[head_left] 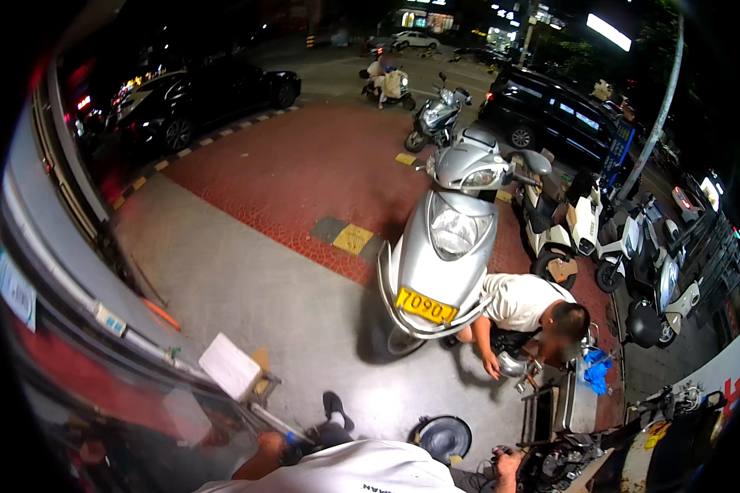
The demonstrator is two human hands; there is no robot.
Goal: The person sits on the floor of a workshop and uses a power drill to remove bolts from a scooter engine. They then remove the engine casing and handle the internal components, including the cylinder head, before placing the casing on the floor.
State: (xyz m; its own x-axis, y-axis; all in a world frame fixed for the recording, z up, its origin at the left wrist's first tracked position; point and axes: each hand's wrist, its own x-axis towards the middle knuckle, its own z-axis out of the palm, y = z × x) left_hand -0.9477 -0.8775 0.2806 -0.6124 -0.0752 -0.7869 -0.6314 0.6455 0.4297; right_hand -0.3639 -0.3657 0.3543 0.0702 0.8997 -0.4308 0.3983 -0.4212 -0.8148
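Note:
My right hand [509, 466] is at the lower edge, its fingers curled at a small dark thing too unclear to name. Just to its right lie dark, tangled vehicle parts and cables [551, 464]. A round black lidded or dish-like thing [442, 437] stands on the floor to the left of that hand. My white shirt [353, 470] fills the bottom middle. Bare skin shows at the lower left, but my left hand cannot be seen. One dark shoe [337, 409] of mine rests on the pavement.
A silver scooter [444, 255] with a yellow plate stands ahead. Beside it another person [526, 300] crouches over metal parts, near a blue cloth or bag [596, 371]. A white box-like thing [232, 366] stands left, by a glass door. Parked scooters [584, 218] line the right.

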